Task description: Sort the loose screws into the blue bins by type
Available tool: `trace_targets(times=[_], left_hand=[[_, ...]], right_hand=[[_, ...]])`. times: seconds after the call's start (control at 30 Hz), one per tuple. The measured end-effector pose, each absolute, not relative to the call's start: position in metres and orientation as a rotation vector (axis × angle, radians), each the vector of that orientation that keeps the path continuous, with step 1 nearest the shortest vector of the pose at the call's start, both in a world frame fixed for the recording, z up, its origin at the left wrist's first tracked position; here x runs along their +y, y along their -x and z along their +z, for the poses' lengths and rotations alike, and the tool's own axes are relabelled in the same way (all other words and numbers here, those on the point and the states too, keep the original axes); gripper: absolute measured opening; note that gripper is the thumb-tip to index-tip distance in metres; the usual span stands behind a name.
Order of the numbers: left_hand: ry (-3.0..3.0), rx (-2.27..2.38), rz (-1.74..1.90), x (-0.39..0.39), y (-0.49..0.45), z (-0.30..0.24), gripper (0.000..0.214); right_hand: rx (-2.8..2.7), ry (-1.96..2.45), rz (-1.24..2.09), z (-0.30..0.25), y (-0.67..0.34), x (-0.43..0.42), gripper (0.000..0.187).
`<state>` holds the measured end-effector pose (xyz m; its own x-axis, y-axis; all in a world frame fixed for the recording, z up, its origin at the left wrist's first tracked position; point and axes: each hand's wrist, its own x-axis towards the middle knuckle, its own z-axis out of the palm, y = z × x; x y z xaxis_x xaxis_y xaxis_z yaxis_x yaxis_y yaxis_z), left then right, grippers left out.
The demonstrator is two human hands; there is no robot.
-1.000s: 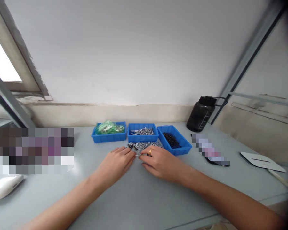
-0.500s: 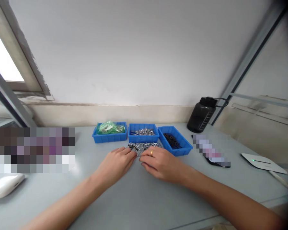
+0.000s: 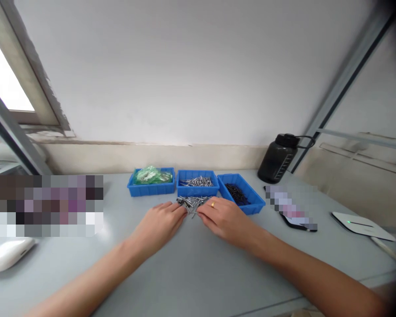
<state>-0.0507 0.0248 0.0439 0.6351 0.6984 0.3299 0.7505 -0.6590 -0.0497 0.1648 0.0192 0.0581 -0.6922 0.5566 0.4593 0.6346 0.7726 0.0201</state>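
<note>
Fewer nails point(image 3: 192, 201) visible beyond right hand point(image 3: 227, 219)

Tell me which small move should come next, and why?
Probably pinch a few pieces from the loose silver pile with the right hand; it and the left hand lie palm-down at that pile, and the middle blue bin behind holds similar pieces.

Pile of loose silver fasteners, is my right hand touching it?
Touching. In the head view the fingers of the right hand lie on the fastener pile, covering its right edge.
</note>
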Motion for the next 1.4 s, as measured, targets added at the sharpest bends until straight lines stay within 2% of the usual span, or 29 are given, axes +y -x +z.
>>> trace_targets(times=[0.4, 0.87, 1.23, 1.4], left_hand=[[2.748, -0.999, -0.73, 0.021, 0.051, 0.046, 0.03], [2.859, -0.842, -0.706, 0.017, 0.048, 0.049, 0.029], [2.817, -1.096, -0.711, 0.018, 0.049, 0.049, 0.02], [2.867, -1.143, -0.645, 0.018, 0.049, 0.046, 0.011]], right_hand=[[-2.679, 1.067, -0.294, 0.055, -0.163, 0.021, 0.017], [-2.691, 0.996, -0.234, 0.054, -0.161, 0.018, 0.016], [-2.603, 0.838, -0.21, 0.055, -0.163, 0.014, 0.017], [-2.745, 0.674, -0.331, 0.057, -0.161, 0.01, 0.024]])
